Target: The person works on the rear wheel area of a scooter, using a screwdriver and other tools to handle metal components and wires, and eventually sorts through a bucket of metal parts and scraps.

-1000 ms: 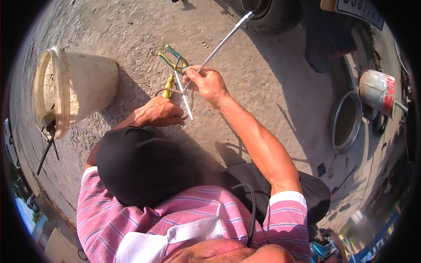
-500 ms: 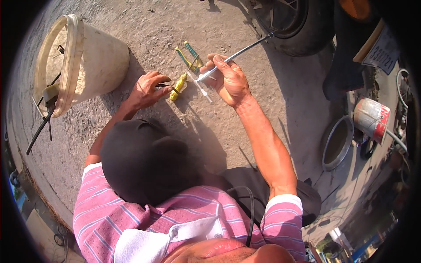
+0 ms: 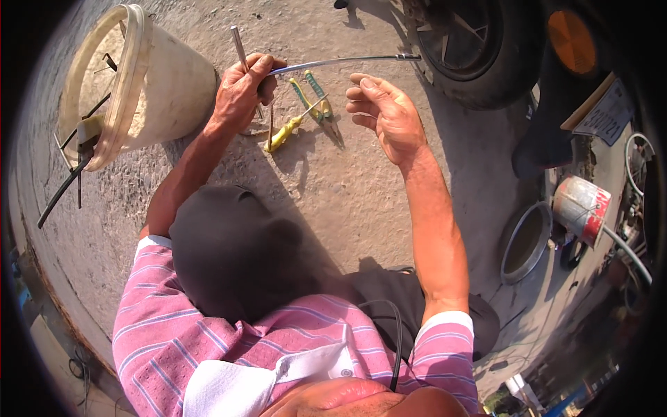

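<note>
My left hand (image 3: 241, 92) is closed around a long, thin silvery tube (image 3: 333, 62), which curves to the right toward the motorcycle wheel. A short metal rod (image 3: 238, 43) also stands up out of the same fist. My right hand (image 3: 387, 115) is raised below the tube, fingers loosely curled and apart, with nothing visible in them. Between the hands, a screwdriver with a yellow handle (image 3: 283, 133) lies on the ground. Pliers with green and yellow handles (image 3: 317, 94) lie beside it, jaws pointing toward me. The fist hides where the tube and rod meet, if they do.
A dirty white bucket (image 3: 170, 83) lies tipped at the left, dark rods and a clamp-like piece at its mouth. A motorcycle wheel (image 3: 504, 90) stands at the upper right. Farther right are a round basin (image 3: 528, 243) and a red-and-white paint can (image 3: 580, 205). My dark cap-like knee (image 3: 229, 243) is in front.
The silvery tube has passed from my right hand to my left, which has risen off the ground. My right hand has let go and moved slightly right.
</note>
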